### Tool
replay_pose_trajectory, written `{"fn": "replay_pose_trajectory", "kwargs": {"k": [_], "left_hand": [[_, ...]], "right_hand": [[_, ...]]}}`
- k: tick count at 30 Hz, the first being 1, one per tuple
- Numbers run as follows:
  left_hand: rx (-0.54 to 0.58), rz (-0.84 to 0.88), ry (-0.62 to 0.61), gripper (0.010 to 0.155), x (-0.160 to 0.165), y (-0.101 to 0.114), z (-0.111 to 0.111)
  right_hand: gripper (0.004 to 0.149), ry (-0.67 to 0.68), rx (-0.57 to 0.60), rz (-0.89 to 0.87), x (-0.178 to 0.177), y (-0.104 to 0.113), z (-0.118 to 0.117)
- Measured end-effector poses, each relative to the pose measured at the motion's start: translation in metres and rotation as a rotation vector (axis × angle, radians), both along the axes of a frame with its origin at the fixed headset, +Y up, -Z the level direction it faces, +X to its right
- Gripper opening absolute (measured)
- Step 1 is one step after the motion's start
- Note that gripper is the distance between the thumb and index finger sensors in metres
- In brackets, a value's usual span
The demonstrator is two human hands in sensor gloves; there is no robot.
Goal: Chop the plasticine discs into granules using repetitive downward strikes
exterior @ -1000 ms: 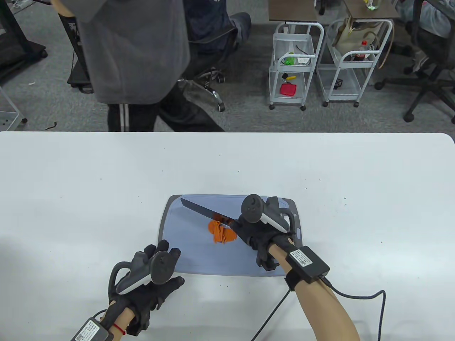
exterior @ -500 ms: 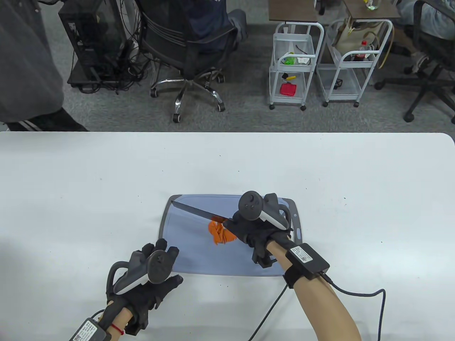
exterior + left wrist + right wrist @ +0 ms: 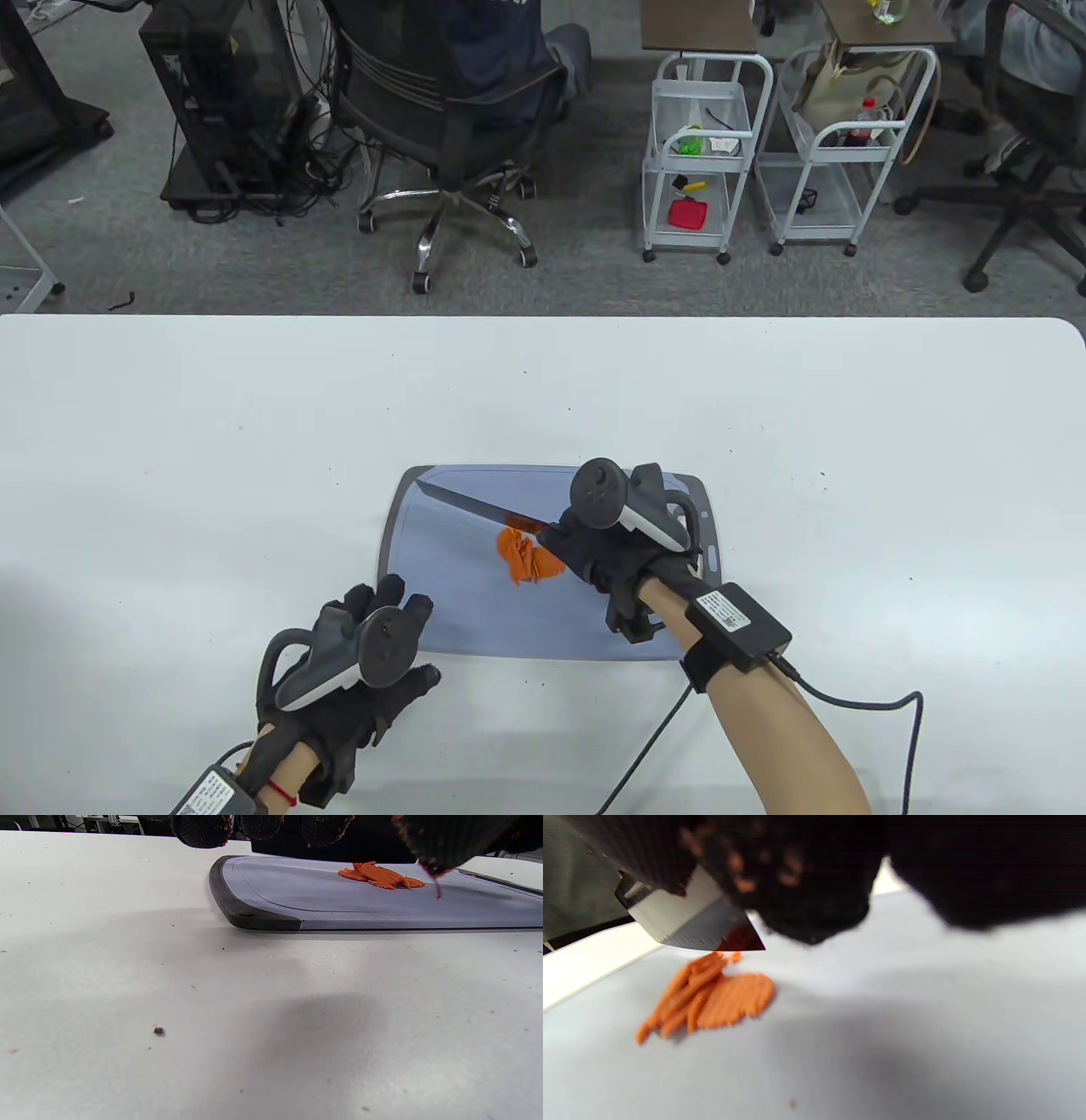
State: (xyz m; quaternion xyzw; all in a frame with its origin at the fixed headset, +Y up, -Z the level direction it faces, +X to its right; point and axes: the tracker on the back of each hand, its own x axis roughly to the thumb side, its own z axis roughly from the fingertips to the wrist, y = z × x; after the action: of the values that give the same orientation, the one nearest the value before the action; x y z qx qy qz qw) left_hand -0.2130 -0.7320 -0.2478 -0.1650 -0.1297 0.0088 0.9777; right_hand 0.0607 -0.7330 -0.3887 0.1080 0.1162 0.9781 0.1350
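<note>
The right hand (image 3: 615, 552) grips the handle of a knife (image 3: 479, 508), blade pointing away to the left across the board (image 3: 475, 611). In the right wrist view the blade's heel (image 3: 691, 925) hangs just above the plasticine (image 3: 712, 997), not touching it. The plasticine (image 3: 528, 556) lies as an overlapping heap of orange strips and one ridged disc near the middle of the board, close to the right hand. The left hand (image 3: 356, 671) rests on the table (image 3: 170, 441) at the board's near left corner, fingers spread and holding nothing; whether the fingertips touch the board's edge cannot be told.

Risks, as a judgement: the pieces are soft and overlapped, so a strike may press them together or lift them on the blade instead of parting them; orange smears on the blade near the handle suggest sticking. The board is not held down, so hard strikes could shift it. The heap sits under the heel, close to the gripping fingers, leaving little margin. Bits may scatter onto the table, where a few orange specks (image 3: 193, 987) lie.

The board is the only holder here, and it carries just the plasticine.
</note>
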Motion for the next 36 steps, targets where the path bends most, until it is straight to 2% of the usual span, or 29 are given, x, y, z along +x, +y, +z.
{"fn": "replay_pose_trajectory", "kwargs": {"k": [3,5,6,7,9,11,13,16,18,21,22,23,25,26,27,29,32,34,36], "left_hand": [[-0.002,0.006,0.002,0.082,0.0,0.0,-0.001],[-0.002,0.014,0.003,0.082,0.001,0.0,0.0],[-0.001,0.012,-0.006,0.082,0.003,0.001,0.001],[0.005,0.012,-0.012,0.082,0.003,0.003,0.002],[0.021,0.029,-0.01,0.082,0.003,0.005,0.003],[0.021,0.032,-0.007,0.082,0.002,0.005,0.003],[0.027,0.031,-0.007,0.081,0.0,0.005,0.003],[0.029,0.026,0.001,0.082,-0.003,0.006,0.002],[0.025,0.03,0.001,0.081,-0.002,0.005,0.001],[0.017,0.016,-0.012,0.082,0.001,0.003,0.003],[0.016,0.016,-0.012,0.082,0.001,0.003,0.003],[0.014,0.018,-0.012,0.082,0.001,0.003,0.002],[0.008,0.031,-0.008,0.082,0.001,0.003,0.001],[0.006,0.033,-0.003,0.082,0.001,0.003,0.001],[0.009,0.033,-0.002,0.082,0.001,0.004,0.001],[0.019,0.043,-0.001,0.082,0.0,0.006,0.0],[0.021,0.054,0.002,0.082,-0.002,0.007,0.002],[0.02,0.055,0.002,0.082,-0.003,0.007,0.002],[0.02,0.048,0.006,0.082,-0.004,0.007,0.001]], "right_hand": [[0.063,0.002,-0.005,0.033,-0.006,-0.008,-0.003],[0.063,0.01,0.054,0.0,-0.01,-0.018,-0.001],[0.063,0.011,0.084,-0.062,-0.013,-0.02,-0.001],[0.063,0.0,0.059,-0.026,-0.016,-0.021,-0.002],[0.064,-0.003,0.083,-0.021,-0.019,-0.019,-0.003],[0.065,-0.015,0.029,-0.042,-0.017,-0.012,-0.006],[0.066,0.005,0.064,-0.044,-0.012,0.0,-0.004],[0.066,0.007,0.04,-0.038,-0.003,0.017,0.0],[0.066,0.024,0.013,0.006,-0.001,0.018,0.0],[0.065,0.025,-0.005,0.11,-0.004,0.006,0.0],[0.065,0.027,-0.011,0.041,-0.007,-0.004,-0.003],[0.064,0.024,-0.034,0.051,-0.009,-0.008,-0.003],[0.064,0.038,0.038,0.021,-0.009,-0.018,-0.002],[0.064,0.019,-0.008,-0.019,-0.007,-0.02,-0.003],[0.065,0.019,-0.007,-0.02,-0.008,-0.021,-0.001],[0.066,0.013,-0.008,0.003,-0.008,-0.019,-0.002],[0.069,-0.019,-0.096,-0.049,-0.004,-0.013,-0.008],[0.069,0.004,-0.046,-0.033,0.001,-0.001,-0.008],[0.069,0.005,-0.091,-0.064,0.006,0.011,-0.008]]}}
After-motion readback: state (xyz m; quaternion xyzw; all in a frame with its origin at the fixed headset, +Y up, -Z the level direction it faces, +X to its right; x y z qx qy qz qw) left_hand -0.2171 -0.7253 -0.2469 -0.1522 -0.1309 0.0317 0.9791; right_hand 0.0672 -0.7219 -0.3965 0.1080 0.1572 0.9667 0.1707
